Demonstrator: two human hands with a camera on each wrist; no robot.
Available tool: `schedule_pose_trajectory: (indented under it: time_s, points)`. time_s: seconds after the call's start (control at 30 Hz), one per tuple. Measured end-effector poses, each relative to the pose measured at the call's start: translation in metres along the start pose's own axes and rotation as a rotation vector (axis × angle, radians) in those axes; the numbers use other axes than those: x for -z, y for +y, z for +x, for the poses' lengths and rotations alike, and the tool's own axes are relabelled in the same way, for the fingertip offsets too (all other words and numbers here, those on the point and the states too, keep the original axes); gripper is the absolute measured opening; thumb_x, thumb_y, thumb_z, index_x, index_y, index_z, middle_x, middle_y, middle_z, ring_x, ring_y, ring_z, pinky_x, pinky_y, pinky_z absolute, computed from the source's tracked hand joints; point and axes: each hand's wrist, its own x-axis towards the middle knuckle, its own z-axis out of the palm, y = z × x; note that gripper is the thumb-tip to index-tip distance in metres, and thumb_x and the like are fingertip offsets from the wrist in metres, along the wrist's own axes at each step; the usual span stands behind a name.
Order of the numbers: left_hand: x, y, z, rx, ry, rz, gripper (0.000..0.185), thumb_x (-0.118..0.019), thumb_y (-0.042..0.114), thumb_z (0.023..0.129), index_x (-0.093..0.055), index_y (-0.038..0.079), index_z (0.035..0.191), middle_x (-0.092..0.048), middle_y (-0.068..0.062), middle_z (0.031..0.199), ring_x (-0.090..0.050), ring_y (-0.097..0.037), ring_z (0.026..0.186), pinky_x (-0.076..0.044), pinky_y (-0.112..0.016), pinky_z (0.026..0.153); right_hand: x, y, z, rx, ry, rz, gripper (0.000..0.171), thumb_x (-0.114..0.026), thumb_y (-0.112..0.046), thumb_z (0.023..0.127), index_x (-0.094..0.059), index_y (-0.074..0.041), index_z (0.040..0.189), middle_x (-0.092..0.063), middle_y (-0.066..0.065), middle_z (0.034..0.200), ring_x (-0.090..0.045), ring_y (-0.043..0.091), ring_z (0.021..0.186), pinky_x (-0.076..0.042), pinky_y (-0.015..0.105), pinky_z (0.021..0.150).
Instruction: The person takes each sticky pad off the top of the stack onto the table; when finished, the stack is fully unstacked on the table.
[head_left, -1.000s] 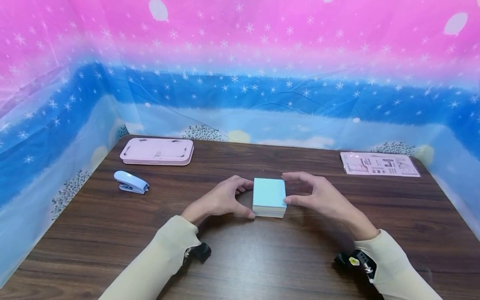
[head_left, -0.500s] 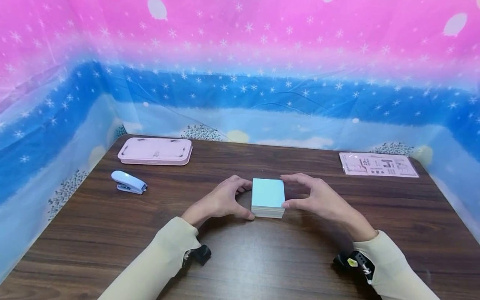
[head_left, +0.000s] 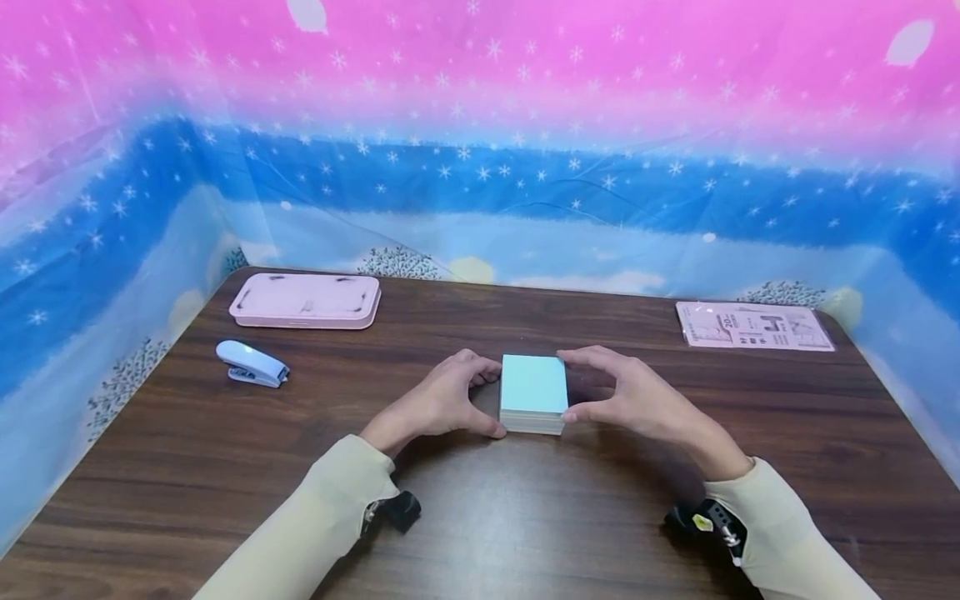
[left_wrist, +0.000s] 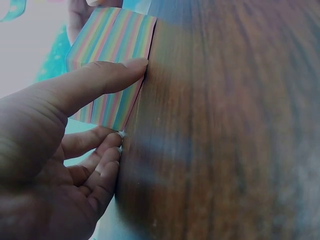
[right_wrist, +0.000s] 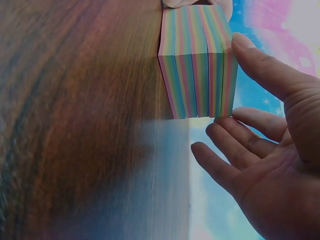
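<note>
Paper block [head_left: 533, 393] sitting mid-table [head_left: 525, 517], blue top up. Left hand [head_left: 442, 400] pinching its left side, right hand [head_left: 637, 398] pinching its right side. Stapler [head_left: 251, 364] lying far left.

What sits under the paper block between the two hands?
The paper block rests directly on the wooden table, with the left hand and right hand at its sides. Whether anything thin lies beneath it cannot be seen; the block covers that patch.

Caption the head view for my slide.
Left hand and right hand flank a paper block on the wooden table, touching its sides.
</note>
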Motion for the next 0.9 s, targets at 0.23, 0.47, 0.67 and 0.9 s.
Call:
schedule_pose_trajectory:
  time_s: [0.23,0.47,0.67,0.9]
  points:
    - [-0.0007,0.0018,-0.0009,0.018,-0.004,0.021,0.08,-0.097,0.024,0.072,-0.064,0.0,0.141,-0.059,-0.008,0.119,-0.057,-0.026,0.114,-0.048,-0.04,0.101,-0.0016,0.0002,0.0004,0.002,-0.014,-0.02,0.086,-0.09,-0.039,0.086,-0.052,-0.012,0.157,-0.05,0.01,0.159,-0.044,0.035,0.147,-0.041,0.064,0.111]
    - [0.0003,0.0025,-0.0007,0.003,0.001,0.018,0.078,-0.097,0.023,0.072,-0.064,-0.001,0.139,-0.059,-0.008,0.117,-0.057,-0.026,0.111,-0.048,-0.039,0.098,-0.0011,0.0003,-0.0001,0.003,-0.005,-0.028,0.085,-0.09,-0.041,0.086,-0.053,-0.012,0.157,-0.051,0.009,0.157,-0.046,0.035,0.146,-0.041,0.065,0.11]
    - [-0.0003,0.0006,0.0005,-0.003,0.0,0.022,0.079,-0.097,0.023,0.072,-0.064,-0.001,0.139,-0.059,-0.007,0.117,-0.057,-0.024,0.11,-0.048,-0.038,0.098,-0.0014,0.0003,-0.0008,0.007,0.003,-0.035,0.084,-0.089,-0.042,0.086,-0.053,-0.013,0.156,-0.052,0.008,0.157,-0.047,0.036,0.145,-0.041,0.066,0.11]
    - [-0.001,-0.0009,0.0005,-0.009,0.015,0.025,0.08,-0.098,0.025,0.069,-0.065,-0.002,0.137,-0.06,-0.008,0.116,-0.058,-0.024,0.109,-0.048,-0.037,0.099,-0.0024,-0.0014,0.0005,-0.005,0.02,-0.06,0.083,-0.09,-0.043,0.085,-0.055,-0.016,0.156,-0.053,0.006,0.155,-0.049,0.036,0.143,-0.042,0.065,0.109]
